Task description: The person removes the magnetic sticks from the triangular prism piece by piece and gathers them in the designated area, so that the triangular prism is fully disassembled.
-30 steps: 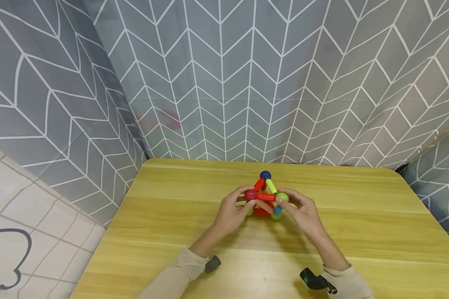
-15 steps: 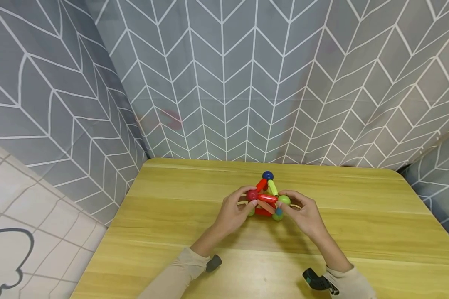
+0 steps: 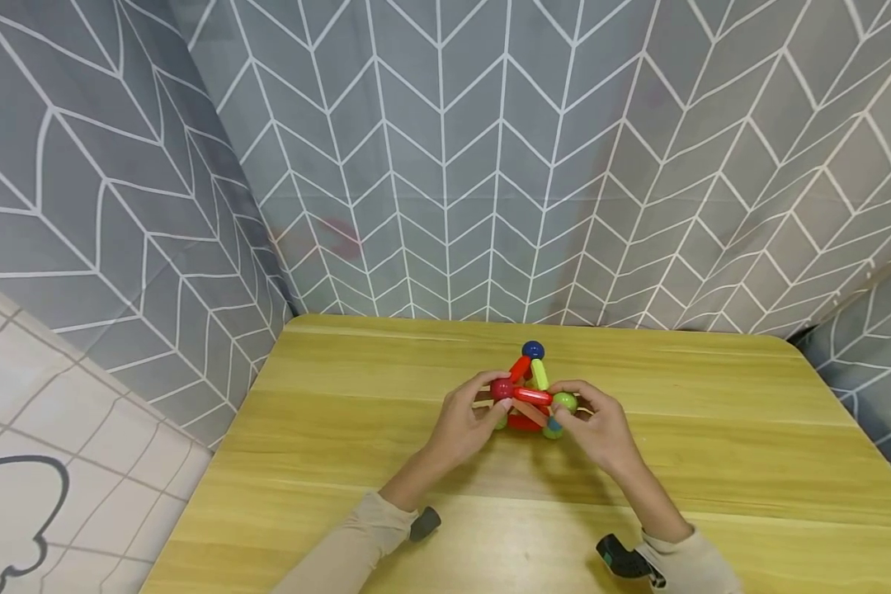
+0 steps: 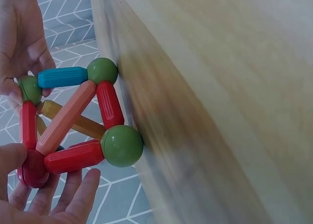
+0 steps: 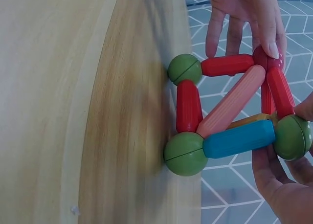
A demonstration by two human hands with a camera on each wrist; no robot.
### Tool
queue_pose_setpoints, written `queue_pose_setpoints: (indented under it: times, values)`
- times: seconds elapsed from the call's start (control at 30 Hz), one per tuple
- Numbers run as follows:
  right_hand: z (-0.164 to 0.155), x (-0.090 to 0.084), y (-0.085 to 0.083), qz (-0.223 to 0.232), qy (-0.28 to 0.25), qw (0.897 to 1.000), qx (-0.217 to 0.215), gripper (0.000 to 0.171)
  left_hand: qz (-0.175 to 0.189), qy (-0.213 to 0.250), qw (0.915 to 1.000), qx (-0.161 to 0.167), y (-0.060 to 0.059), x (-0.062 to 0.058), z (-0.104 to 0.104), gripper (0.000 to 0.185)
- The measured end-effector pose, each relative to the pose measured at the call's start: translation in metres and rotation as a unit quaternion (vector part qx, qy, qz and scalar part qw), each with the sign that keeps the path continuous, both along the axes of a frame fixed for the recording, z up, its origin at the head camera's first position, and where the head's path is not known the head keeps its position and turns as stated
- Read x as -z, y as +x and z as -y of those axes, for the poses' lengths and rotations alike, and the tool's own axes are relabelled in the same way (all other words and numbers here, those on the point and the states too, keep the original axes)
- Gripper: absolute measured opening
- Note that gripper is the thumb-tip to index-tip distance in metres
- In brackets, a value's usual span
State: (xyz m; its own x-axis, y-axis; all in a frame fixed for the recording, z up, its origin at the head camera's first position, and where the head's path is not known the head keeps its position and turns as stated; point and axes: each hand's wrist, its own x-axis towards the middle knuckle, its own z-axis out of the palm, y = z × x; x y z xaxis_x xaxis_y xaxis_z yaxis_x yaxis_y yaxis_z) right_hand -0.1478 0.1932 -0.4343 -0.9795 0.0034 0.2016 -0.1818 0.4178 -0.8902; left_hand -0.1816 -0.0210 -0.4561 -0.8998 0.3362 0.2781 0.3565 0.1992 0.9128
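Observation:
A frame of coloured balls and ribbed rods stands between both hands. Its dark red ball (image 3: 501,388) is gripped between the thumb and fingers of my left hand (image 3: 456,419). My right hand (image 3: 600,425) pinches a green ball (image 5: 292,137) at the opposite corner. One red rod (image 3: 532,396) joins these two balls. A blue rod (image 5: 238,139) runs down to a lower green ball (image 5: 186,153), and a salmon rod (image 5: 232,100) crosses diagonally. Another green ball (image 4: 122,145) sits low on the left. Farther back are a dark blue ball (image 3: 533,351) and a yellow-green rod (image 3: 539,374).
The frame is over the back half of a wooden table (image 3: 327,396). A grey patterned curtain (image 3: 445,165) hangs behind the table's far edge. Dark wrist devices (image 3: 624,557) show at the sleeves.
The frame has shifted very slightly right and toward me, and less of the blue rod shows from above. Both hands keep their hold on the same balls.

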Motion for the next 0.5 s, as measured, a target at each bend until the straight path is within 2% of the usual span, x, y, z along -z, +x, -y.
queue_pose_setpoints:
  times: [0.27,0.5]
  values:
    - [0.0055,-0.0019,0.0027,-0.051,0.057,0.997,0.021,0.023,0.000,0.001,1.0000,-0.001,0.0011,-0.0020,0.0000,0.035]
    - [0.0086,-0.0019,0.0043,-0.071,0.089,0.993,0.036,0.022,-0.007,-0.004,1.0000,-0.005,0.0040,-0.0037,0.0005,0.036]
